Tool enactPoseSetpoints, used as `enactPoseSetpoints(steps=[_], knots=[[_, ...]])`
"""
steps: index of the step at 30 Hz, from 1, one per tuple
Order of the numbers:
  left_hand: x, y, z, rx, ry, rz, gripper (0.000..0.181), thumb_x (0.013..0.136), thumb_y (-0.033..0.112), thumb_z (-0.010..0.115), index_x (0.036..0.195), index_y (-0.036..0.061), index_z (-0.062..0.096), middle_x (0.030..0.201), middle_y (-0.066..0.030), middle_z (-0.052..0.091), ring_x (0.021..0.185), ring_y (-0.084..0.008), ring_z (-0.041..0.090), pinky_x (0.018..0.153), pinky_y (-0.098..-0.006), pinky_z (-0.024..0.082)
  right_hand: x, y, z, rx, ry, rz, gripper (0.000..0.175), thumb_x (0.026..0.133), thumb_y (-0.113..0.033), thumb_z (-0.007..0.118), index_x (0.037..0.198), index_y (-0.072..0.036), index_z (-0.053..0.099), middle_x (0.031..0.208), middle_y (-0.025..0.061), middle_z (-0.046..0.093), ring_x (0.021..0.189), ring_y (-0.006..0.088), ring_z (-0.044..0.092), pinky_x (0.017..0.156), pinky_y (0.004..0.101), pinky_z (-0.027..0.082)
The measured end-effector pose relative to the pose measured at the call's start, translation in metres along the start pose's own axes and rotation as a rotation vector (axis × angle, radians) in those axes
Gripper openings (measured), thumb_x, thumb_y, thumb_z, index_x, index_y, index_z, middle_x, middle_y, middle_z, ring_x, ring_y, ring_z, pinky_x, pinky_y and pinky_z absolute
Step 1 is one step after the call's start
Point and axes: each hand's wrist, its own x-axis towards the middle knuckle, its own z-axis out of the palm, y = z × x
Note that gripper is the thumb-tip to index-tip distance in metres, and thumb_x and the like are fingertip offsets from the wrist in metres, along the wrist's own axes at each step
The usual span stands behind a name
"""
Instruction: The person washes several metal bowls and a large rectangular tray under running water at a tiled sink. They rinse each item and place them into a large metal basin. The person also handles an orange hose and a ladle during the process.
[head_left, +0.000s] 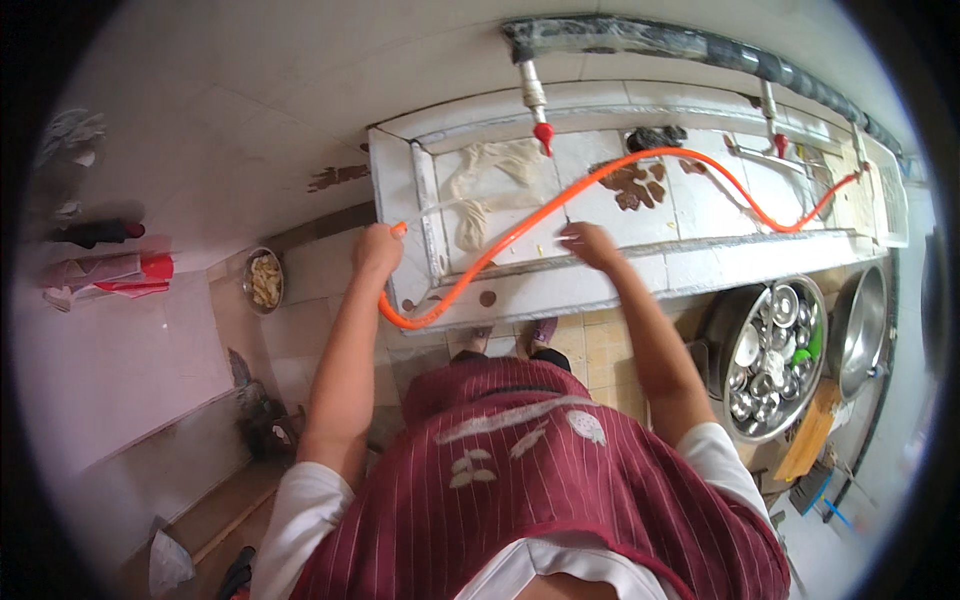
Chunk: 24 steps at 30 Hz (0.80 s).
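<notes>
My left hand (380, 247) grips the free end of an orange hose (517, 234) at the left corner of a tiled trough sink (405, 279). A faint stream of water runs from the hose's tip into the trough, towards a pale, crumpled wet cloth (472, 221). The hose loops under my left hand, then snakes across the trough to a tap at the far right. My right hand (589, 244) is over the trough's near edge, with something small, thin and whitish at its fingertips; blur hides what it is and how it is held.
Red-handled taps (544, 136) hang from a wrapped pipe (637, 37) above the trough. A dark scouring pad (656, 138) lies by the back wall. On the right are a large steel basin of metal bowls (772, 360), another steel basin (859, 334) and a wooden board (808, 431). A bowl of pale food pieces (265, 280) stands left.
</notes>
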Motion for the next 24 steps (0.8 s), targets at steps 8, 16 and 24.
enactPoseSetpoints(steps=[8, 16, 24], knots=[[-0.004, -0.008, 0.002, -0.141, 0.03, 0.136, 0.027, 0.09, 0.028, 0.049, 0.094, 0.0052, 0.064, 0.088, -0.0175, 0.065, 0.087, -0.0354, 0.061, 0.075, -0.0435, 0.047, 0.162, -0.056, 0.191, -0.458, -0.105, 0.325, 0.052, 0.077, -0.029, 0.063, 0.125, -0.015, 0.049, 0.137, 0.0135, 0.035, 0.126, 0.0344, 0.033, 0.096, 0.0564, 0.037], [-0.02, -0.009, -0.045, -0.45, 0.101, 0.307, 0.028, 0.093, 0.031, 0.049, 0.092, 0.0051, 0.06, 0.077, -0.0189, 0.062, 0.075, -0.0387, 0.06, 0.064, -0.0446, 0.046, 0.105, -0.233, -0.014, -0.057, 0.502, -0.287, 0.037, 0.081, -0.009, 0.062, 0.117, -0.007, 0.056, 0.123, 0.0132, 0.054, 0.11, 0.0302, 0.054, 0.09, 0.0335, 0.044], [-0.002, -0.001, -0.052, -0.532, 0.176, 0.46, 0.029, 0.092, 0.029, 0.051, 0.087, 0.0013, 0.057, 0.075, -0.0219, 0.061, 0.074, -0.0407, 0.059, 0.062, -0.0467, 0.046, 0.089, -0.43, -0.133, 0.094, 0.33, -0.546, 0.03, 0.094, -0.012, 0.049, 0.123, -0.01, 0.056, 0.126, 0.0059, 0.055, 0.11, 0.017, 0.056, 0.09, 0.0342, 0.049]])
